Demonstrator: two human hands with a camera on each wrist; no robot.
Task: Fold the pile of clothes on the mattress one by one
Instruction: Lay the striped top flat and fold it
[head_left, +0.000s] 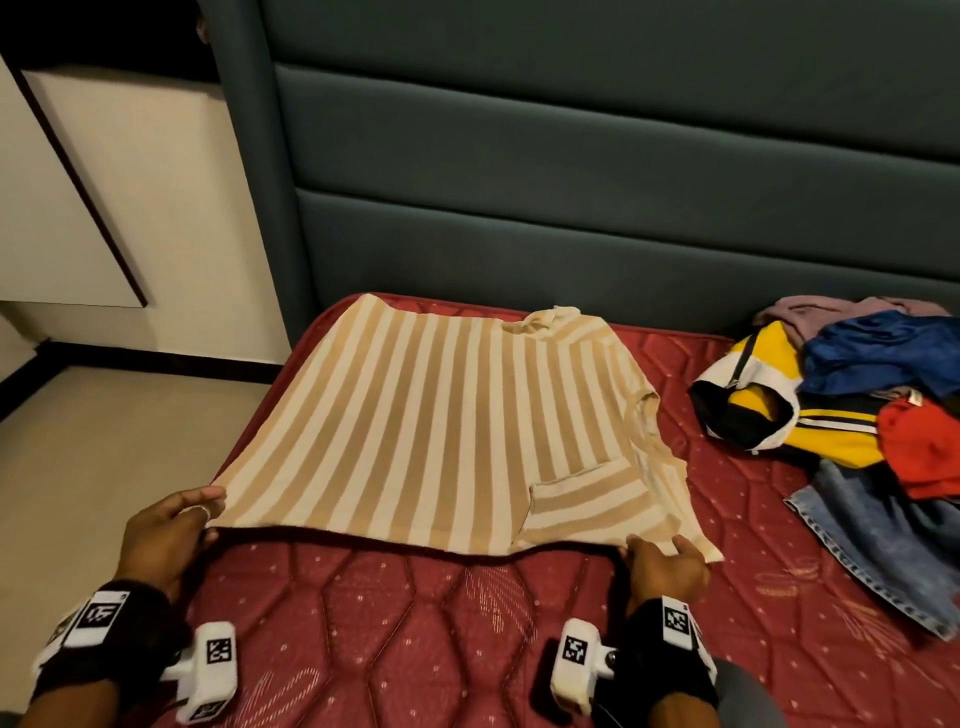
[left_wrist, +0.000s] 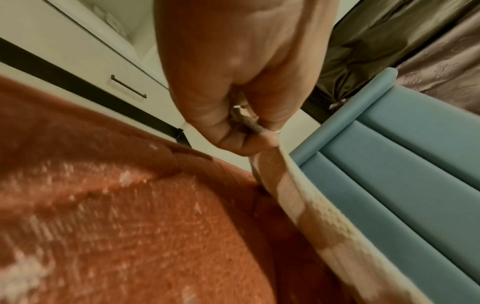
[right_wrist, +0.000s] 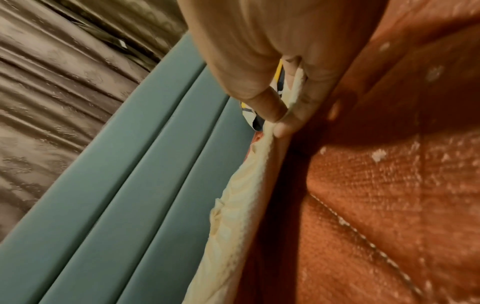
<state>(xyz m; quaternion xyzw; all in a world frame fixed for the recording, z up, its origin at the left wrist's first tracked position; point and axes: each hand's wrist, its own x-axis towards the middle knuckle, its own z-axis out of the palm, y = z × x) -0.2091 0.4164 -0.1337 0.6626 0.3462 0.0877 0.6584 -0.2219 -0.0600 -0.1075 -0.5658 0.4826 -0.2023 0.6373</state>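
A beige and white striped shirt (head_left: 431, 410) lies spread on the red quilted mattress (head_left: 415, 623), its near edge lifted slightly. My left hand (head_left: 200, 512) pinches the near left corner of the striped shirt (left_wrist: 298, 195); the left hand (left_wrist: 249, 133) shows fingers curled on the cloth. My right hand (head_left: 657, 553) pinches the near right corner, and the right wrist view shows the right hand (right_wrist: 279, 121) with thumb and finger closed on the shirt's cream edge (right_wrist: 233, 205). One sleeve is folded onto the body at the right.
A pile of clothes (head_left: 857, 395) sits at the right: yellow and black, blue, red, with denim (head_left: 883, 545) lowest. A padded teal headboard (head_left: 571, 182) stands behind the mattress. Pale floor (head_left: 104, 441) and a cabinet lie to the left.
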